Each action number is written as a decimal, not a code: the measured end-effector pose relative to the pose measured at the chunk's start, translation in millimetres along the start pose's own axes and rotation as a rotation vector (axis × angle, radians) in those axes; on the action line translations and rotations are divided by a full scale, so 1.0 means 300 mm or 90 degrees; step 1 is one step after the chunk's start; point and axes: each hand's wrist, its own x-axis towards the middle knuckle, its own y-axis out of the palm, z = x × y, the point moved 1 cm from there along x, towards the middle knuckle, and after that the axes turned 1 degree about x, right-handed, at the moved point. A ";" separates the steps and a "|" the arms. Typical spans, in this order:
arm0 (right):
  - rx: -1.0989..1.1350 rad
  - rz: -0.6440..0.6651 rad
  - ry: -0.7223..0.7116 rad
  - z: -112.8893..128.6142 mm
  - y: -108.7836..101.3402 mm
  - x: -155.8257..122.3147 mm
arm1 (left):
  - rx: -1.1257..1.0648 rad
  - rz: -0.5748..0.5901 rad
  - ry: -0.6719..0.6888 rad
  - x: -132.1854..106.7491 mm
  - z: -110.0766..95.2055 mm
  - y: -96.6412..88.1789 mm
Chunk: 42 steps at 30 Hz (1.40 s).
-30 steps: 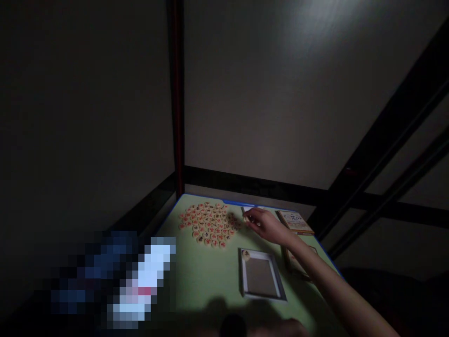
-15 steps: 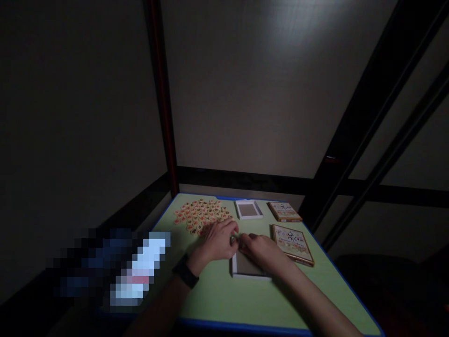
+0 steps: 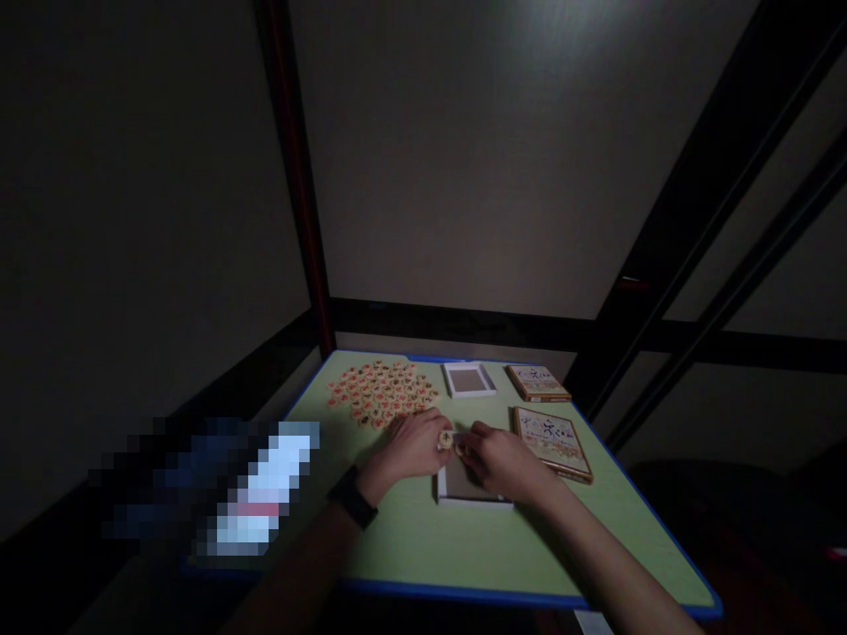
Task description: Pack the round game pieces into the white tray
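Note:
My left hand point(image 3: 416, 443), with a dark watch on its wrist, is closed, and a round Chinese chess piece point(image 3: 445, 438) with a dark character shows at its fingertips. Close beside it, my right hand point(image 3: 503, 457) has its fingers pinched around another piece point(image 3: 462, 450), partly covered by the fingers. Both hands are over the far part of a shallow white box tray point(image 3: 474, 504) with a brown bottom, which they partly hide. Just beyond my left hand spreads a flat cluster of red- and black-marked chess pieces point(image 3: 382, 393).
A second white tray point(image 3: 490, 391) lies at the back of the green table point(image 3: 410, 538) with its blue edge. To the right are two printed boxes or lids, a farther one point(image 3: 537, 383) and a nearer one point(image 3: 554, 444). A blurred-out bright patch point(image 3: 265, 494) is at the left.
My fingers have shifted, so the piece at my left fingertips now shows its face. My right hand has lifted and turned slightly. The view has tilted a little.

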 end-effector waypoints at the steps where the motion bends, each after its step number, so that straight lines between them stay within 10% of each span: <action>1: -0.011 0.000 0.001 0.007 0.007 0.004 | -0.001 0.001 -0.001 0.000 0.000 -0.001; 31: -0.076 -0.027 0.073 0.022 0.052 0.026 | 0.033 0.011 -0.018 0.000 -0.005 0.009; 42: 0.173 -0.128 0.091 -0.053 0.009 0.009 | 0.037 -0.019 -0.027 0.000 -0.016 0.013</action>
